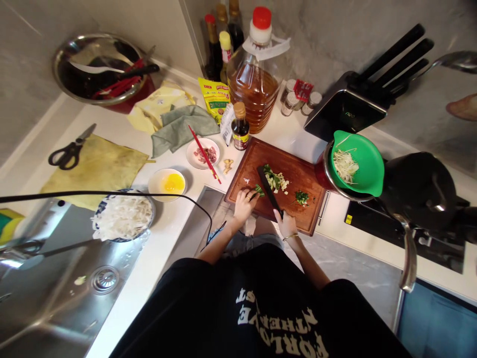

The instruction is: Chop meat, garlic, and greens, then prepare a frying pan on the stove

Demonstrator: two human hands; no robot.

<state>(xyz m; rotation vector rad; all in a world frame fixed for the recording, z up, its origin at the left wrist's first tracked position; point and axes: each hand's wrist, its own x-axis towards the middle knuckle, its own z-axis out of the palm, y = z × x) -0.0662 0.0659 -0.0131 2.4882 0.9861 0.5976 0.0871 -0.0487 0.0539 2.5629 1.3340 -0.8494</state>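
With our right hand (286,224) we grip the knife (269,189) closed-fisted by its handle, the blade slanting across the board (246,169). Our left hand (245,205), fingers bent together, pinches the greens (259,190) at the board's near edge, just left of the blade. Beyond the knife we see a chopped pile (278,182), and to its right, a small green heap (301,198). The bottle (240,130) stands just past the board's far left corner.

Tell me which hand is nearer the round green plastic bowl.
Right. The right hand, gripping a black knife, is left of the bowl; the left hand, at leafy greens, is farther left.
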